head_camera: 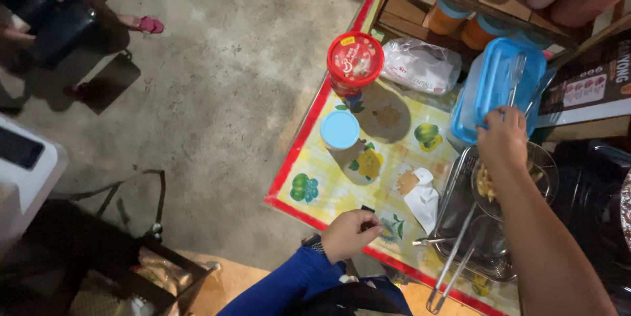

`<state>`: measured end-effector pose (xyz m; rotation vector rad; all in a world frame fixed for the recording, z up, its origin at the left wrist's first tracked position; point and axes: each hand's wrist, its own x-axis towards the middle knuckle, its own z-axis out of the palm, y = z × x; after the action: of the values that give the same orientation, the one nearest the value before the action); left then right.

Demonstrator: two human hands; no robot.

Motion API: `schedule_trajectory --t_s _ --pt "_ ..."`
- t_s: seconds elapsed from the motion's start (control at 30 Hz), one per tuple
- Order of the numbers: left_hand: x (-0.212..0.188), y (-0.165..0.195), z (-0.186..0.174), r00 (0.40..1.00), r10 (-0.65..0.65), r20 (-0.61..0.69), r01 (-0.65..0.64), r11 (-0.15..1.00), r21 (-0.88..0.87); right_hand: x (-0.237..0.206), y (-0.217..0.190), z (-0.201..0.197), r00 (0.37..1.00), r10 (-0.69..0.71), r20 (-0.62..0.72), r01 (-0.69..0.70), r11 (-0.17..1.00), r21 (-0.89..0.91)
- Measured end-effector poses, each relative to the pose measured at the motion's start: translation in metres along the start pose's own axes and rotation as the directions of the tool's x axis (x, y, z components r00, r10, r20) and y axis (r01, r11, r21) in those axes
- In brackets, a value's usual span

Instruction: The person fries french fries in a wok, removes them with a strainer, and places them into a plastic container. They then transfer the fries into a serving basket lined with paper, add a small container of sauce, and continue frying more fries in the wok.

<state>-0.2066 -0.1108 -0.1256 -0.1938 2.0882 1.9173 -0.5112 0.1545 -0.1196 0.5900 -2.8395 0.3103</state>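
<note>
Your bench (315, 158), covered in a red-edged yellow fruit-print cloth, ends just left of the light-blue round lid (340, 129); beyond that edge lies open concrete floor (230, 79). Behind the lid stands a red-lidded round tub (355, 59), with a clear plastic bag (420, 65) to its right. Right of the lid sit a crumpled white tissue (422, 199), a wire tray (460, 211) and long metal tongs (453, 260). Your right hand (503, 142), grip closed on something you cannot make out, hovers over a glass bowl of food (519, 181), just before the blue-lidded clear plastic box (499, 82). Your left hand (350, 234), blue-sleeved, rests fisted on a small dark object at the near edge.
</note>
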Motion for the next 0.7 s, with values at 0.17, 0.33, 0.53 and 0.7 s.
schedule_trajectory --t_s 0.17,0.33,0.53,0.7 --pt "0.056 -0.003 0.005 0.983 0.174 -0.048 -0.18 0.97 -0.161 -0.018 -0.024 -0.033 0.994 -0.106 -0.032 0.109 0.983 0.146" --pt "0.134 0.007 0.013 0.983 -0.155 0.096 0.177 0.687 -0.705 -0.054 -0.09 -0.075 0.991 -0.099 0.086 0.07 0.953 0.294" --pt "0.148 -0.035 0.025 0.89 0.262 0.372 0.348 0.135 -0.928 -0.094 -0.146 -0.102 0.98 -0.097 0.174 -0.013 0.838 0.545" --pt "0.141 -0.066 0.026 0.89 0.226 0.397 0.397 0.044 -0.917 -0.093 -0.16 -0.124 0.974 -0.111 0.197 -0.022 0.821 0.57"
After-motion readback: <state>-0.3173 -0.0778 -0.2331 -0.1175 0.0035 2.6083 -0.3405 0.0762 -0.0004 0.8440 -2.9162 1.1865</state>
